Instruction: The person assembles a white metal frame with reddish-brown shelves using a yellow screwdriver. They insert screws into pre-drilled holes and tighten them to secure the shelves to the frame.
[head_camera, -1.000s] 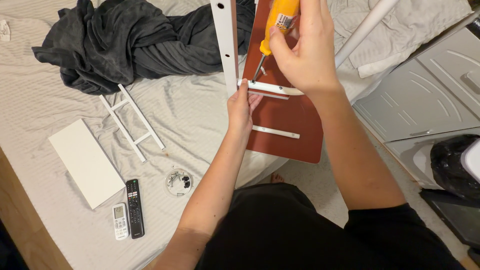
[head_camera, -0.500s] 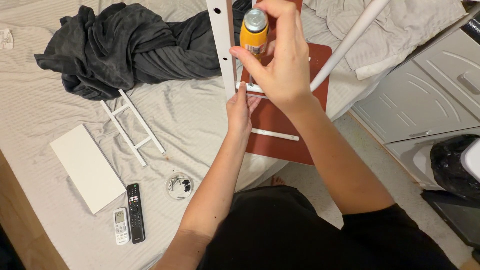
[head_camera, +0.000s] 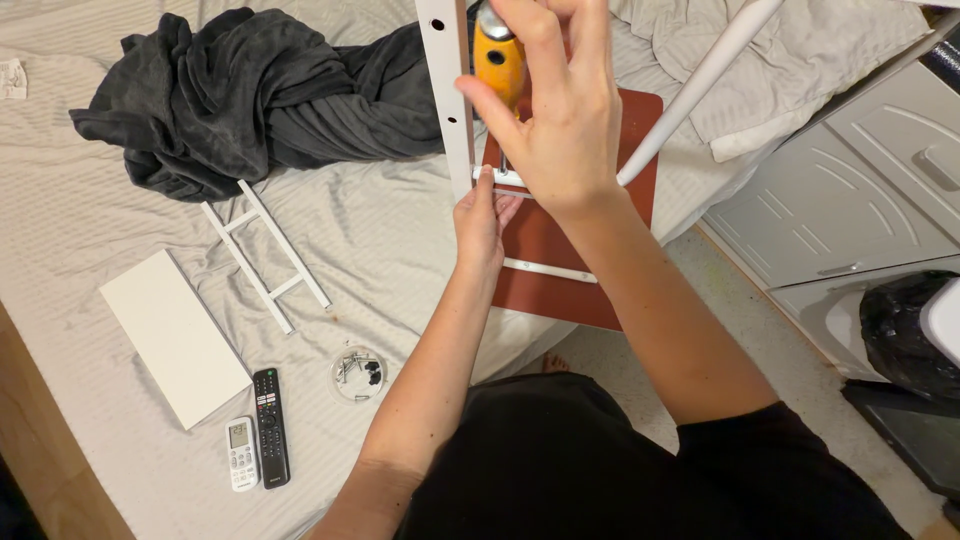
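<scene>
My right hand (head_camera: 555, 115) grips the yellow handle of a screwdriver (head_camera: 497, 58), held upright with its tip down at a white bracket (head_camera: 497, 178). My left hand (head_camera: 482, 220) pinches that bracket from below, beside an upright white furniture post (head_camera: 449, 90) with holes in it. Behind both hands lies a reddish-brown panel (head_camera: 640, 130) with a white rail (head_camera: 548, 269) across it. A white round leg (head_camera: 705, 75) slants up to the right.
A dark grey blanket (head_camera: 250, 90) is heaped on the striped bed sheet (head_camera: 90, 220). A small white ladder frame (head_camera: 265, 255), a white board (head_camera: 172, 335), a clear dish of screws (head_camera: 358, 372) and two remote controls (head_camera: 258, 435) lie on the bed. Grey drawers (head_camera: 860, 200) stand at the right.
My right hand has turned the screwdriver from tilted to upright and lowered it, so the hand now covers most of the handle. My left hand stays on the bracket.
</scene>
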